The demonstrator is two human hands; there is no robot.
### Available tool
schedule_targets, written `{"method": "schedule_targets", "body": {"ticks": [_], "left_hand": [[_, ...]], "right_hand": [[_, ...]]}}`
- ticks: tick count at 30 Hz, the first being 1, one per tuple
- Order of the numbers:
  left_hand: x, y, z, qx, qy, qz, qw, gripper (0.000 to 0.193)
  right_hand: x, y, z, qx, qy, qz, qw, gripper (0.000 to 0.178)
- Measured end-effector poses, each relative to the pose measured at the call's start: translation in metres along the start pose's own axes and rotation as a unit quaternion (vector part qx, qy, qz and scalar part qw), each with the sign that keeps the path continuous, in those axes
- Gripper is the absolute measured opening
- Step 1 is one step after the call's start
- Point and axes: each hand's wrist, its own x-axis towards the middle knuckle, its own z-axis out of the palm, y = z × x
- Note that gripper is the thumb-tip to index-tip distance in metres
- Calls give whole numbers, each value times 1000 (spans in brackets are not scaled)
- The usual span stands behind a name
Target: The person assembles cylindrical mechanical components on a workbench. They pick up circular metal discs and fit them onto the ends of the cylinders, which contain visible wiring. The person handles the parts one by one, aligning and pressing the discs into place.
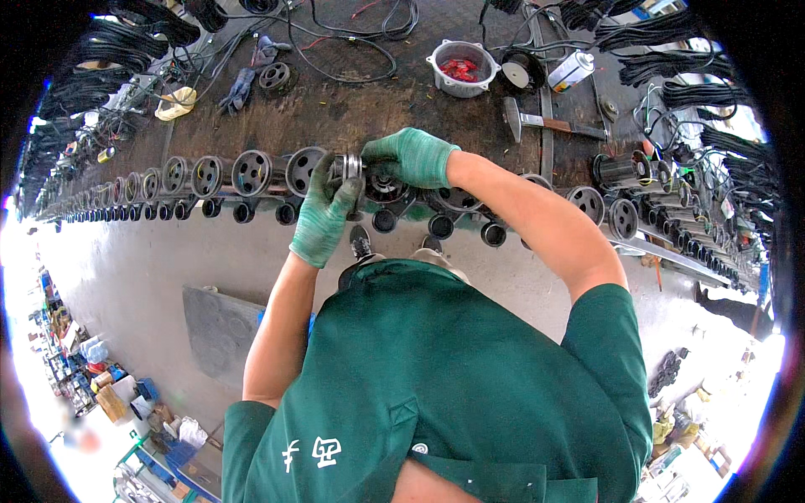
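My left hand (321, 216), in a green glove with dark fingers, is closed round a short shiny metal cylinder (353, 168) with ridged rings. Beside it my right hand (412, 158), gloved the same way, has its fingers curled down; what they hold, if anything, is hidden. Just below the right fingers sits a dark round housing (387, 191) with its end facing me, one of a long row along the bench's near edge. Left of the metal cylinder stands another housing (303, 171) with a round, holed end.
Across the worn bench (369, 109) lie a hammer (549, 124), a spray can (572, 72), a grey metal pot (461, 69) of small red parts and a dark glove (239, 89). Black cable bundles (662, 65) line the far edges. A grey board (220, 331) is behind the bench, at left.
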Motion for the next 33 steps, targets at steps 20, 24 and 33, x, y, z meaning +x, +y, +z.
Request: {"method": "schedule_targets", "body": {"ticks": [20, 24, 33], "left_hand": [[-3, 1, 34, 405, 103, 82, 905, 97], [-4, -16, 34, 400, 132, 129, 898, 104], [-12, 21, 32, 524, 104, 57, 843, 107]], "right_hand": [[-23, -12, -14, -101, 39, 62, 992, 30], [-45, -68, -17, 2, 49, 197, 979, 36], [-44, -62, 58, 77, 176, 228, 955, 41]]}}
